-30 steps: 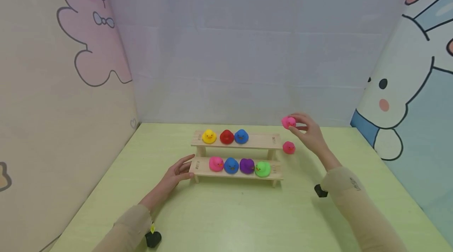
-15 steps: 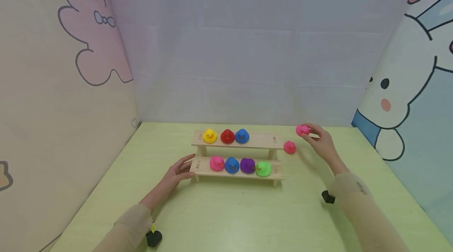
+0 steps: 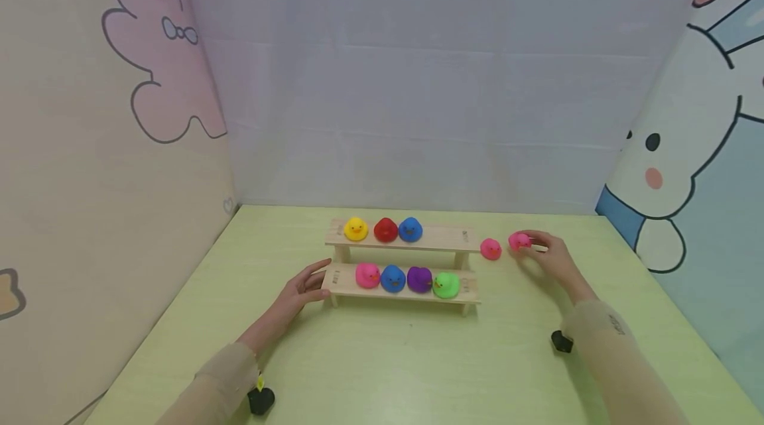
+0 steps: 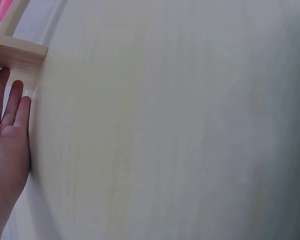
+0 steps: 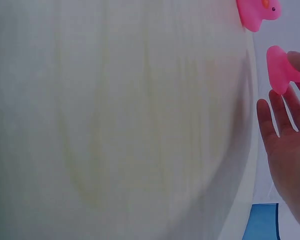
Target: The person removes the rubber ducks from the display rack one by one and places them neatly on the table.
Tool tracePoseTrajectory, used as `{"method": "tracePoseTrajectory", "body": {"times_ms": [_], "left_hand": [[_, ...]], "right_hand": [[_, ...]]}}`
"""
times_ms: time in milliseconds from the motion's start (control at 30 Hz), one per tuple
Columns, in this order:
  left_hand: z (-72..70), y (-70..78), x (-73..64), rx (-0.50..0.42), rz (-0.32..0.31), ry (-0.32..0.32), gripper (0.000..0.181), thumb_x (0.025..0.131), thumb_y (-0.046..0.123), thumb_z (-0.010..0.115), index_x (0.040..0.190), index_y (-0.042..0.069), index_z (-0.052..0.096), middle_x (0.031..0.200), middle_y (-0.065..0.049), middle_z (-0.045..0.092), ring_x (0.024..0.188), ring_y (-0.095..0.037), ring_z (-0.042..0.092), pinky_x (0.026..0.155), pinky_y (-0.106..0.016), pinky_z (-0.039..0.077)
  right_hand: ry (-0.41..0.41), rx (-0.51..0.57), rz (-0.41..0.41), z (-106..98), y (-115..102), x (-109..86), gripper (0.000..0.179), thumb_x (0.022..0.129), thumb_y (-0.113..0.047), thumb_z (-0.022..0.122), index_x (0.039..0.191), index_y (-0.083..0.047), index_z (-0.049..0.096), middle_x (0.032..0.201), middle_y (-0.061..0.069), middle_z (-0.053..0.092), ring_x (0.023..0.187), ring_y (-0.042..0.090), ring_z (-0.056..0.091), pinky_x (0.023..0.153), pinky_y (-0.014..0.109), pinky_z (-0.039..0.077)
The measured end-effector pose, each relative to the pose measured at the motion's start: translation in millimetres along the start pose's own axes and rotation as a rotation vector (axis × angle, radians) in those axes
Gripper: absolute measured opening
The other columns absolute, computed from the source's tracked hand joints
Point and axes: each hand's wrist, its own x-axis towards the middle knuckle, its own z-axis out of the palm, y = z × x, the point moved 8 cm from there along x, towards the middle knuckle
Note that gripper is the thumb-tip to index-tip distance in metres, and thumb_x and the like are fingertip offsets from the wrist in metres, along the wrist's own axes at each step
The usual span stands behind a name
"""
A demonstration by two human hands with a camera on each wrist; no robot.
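Observation:
My right hand (image 3: 554, 258) pinches a pink rubber duck (image 3: 520, 241) between thumb and fingers at the right, low near the tabletop. Just left of it sits a second pink rubber duck (image 3: 491, 249). In the right wrist view the held duck (image 5: 278, 70) shows between the thumb and fingertips, the other fingers extended. My left hand (image 3: 301, 289) holds the left end of the lower wooden shelf (image 3: 382, 295), thumb at its front corner and fingers at the back. In the left wrist view its fingers (image 4: 12, 102) reach the shelf's leg (image 4: 24, 52).
The lower shelf bears a pink, a blue (image 3: 392, 279), a purple (image 3: 420, 279) and a green duck (image 3: 446, 285). Behind it, the upper shelf (image 3: 443, 237) carries yellow (image 3: 356, 229), red (image 3: 385, 230) and blue ducks. Printed cloth walls (image 3: 382, 113) surround the table (image 3: 382, 365).
My right hand has carried the pink duck right and down, from above the back right of the shelves to beside the other pink duck. The left hand stays at the shelf.

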Motion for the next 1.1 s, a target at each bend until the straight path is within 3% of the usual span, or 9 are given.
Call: {"method": "tracePoseTrajectory", "body": {"times_ms": [100, 167, 267, 333, 867, 1100], "left_hand": [[-0.4, -0.9, 0.5, -0.002, 0.001, 0.0, 0.066, 0.094, 0.019, 0.066, 0.152, 0.024, 0.037, 0.153, -0.012, 0.047, 0.14, -0.032, 0.045, 0.116, -0.05, 0.031], [-0.6, -1.3, 0.7, 0.004, 0.001, 0.001, 0.066, 0.094, 0.02, 0.066, 0.152, 0.024, 0.037, 0.153, -0.012, 0.047, 0.14, -0.033, 0.045, 0.115, -0.049, 0.032], [-0.4, -1.5, 0.5, 0.005, -0.001, 0.0, 0.066, 0.094, 0.02, 0.066, 0.152, 0.024, 0.036, 0.153, -0.012, 0.046, 0.14, -0.032, 0.045, 0.115, -0.049, 0.033], [-0.2, -1.3, 0.3, 0.004, -0.002, -0.001, 0.065, 0.094, 0.02, 0.066, 0.152, 0.024, 0.036, 0.153, -0.012, 0.046, 0.14, -0.032, 0.045, 0.115, -0.048, 0.033], [-0.4, 0.1, -0.7, -0.008, 0.002, -0.018, 0.066, 0.095, 0.019, 0.065, 0.153, 0.024, 0.035, 0.154, -0.013, 0.045, 0.141, -0.032, 0.044, 0.111, -0.04, 0.038], [-0.5, 0.2, -0.7, -0.009, 0.007, -0.022, 0.065, 0.095, 0.019, 0.065, 0.153, 0.024, 0.035, 0.154, -0.013, 0.044, 0.142, -0.033, 0.044, 0.114, -0.045, 0.035]], "right_hand": [[-0.022, 0.0, 0.021, 1.3, 4.0, -2.8, 0.046, 0.096, -0.024, 0.065, 0.134, 0.001, 0.058, 0.134, 0.026, 0.058, 0.118, 0.03, 0.056, 0.092, 0.018, 0.05], [-0.045, 0.011, 0.036, 2.8, 6.4, -4.7, 0.047, 0.096, -0.023, 0.065, 0.134, 0.003, 0.056, 0.136, 0.028, 0.057, 0.12, 0.033, 0.055, 0.1, 0.031, 0.051], [-0.09, 0.053, 0.065, 6.5, 11.3, -6.8, 0.049, 0.097, -0.024, 0.063, 0.136, 0.004, 0.053, 0.14, 0.031, 0.053, 0.127, 0.042, 0.051, 0.108, 0.053, 0.041], [-0.123, 0.081, 0.08, 9.5, 13.9, -7.6, 0.051, 0.098, -0.026, 0.061, 0.138, 0.004, 0.051, 0.142, 0.032, 0.05, 0.131, 0.048, 0.046, 0.11, 0.059, 0.035], [-0.22, 0.206, 0.138, 17.2, 18.7, -8.5, 0.057, 0.099, -0.025, 0.059, 0.145, 0.004, 0.042, 0.15, 0.031, 0.04, 0.141, 0.044, 0.03, 0.115, 0.067, 0.018], [-0.239, 0.223, 0.158, 18.2, 19.3, -9.0, 0.059, 0.099, -0.026, 0.059, 0.148, 0.001, 0.039, 0.154, 0.029, 0.036, 0.145, 0.045, 0.025, 0.115, 0.068, 0.016]]}}
